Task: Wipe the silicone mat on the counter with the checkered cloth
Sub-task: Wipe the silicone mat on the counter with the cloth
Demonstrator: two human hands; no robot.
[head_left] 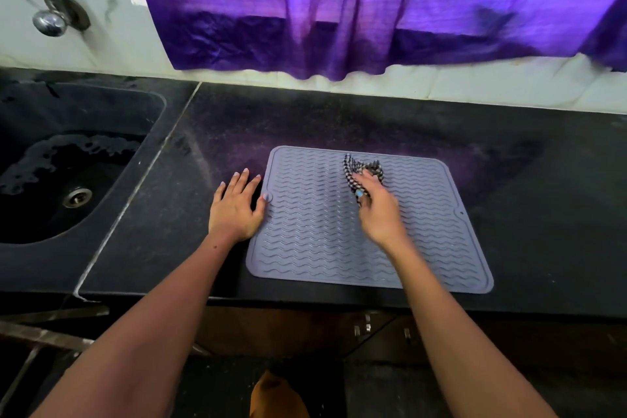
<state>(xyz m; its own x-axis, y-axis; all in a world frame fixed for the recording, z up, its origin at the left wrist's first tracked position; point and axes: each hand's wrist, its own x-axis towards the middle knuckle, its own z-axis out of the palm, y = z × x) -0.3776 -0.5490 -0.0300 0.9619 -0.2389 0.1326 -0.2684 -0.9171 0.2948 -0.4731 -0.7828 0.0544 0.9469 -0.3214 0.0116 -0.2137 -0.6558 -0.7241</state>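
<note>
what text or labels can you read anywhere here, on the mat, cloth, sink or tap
None: no readable word, number, brand or sign shows in this view.
silicone mat: only a raised wavy pattern, no lettering.
checkered cloth, held by the right hand: only the check pattern.
tap, sink and purple curtain: no markings visible.

My black-and-white checkered cloth (361, 170) lies on the grey, wavy-ribbed silicone mat (305, 231); the counter (526, 180) is speckled black, the curtain (373, 3) purple.
</note>
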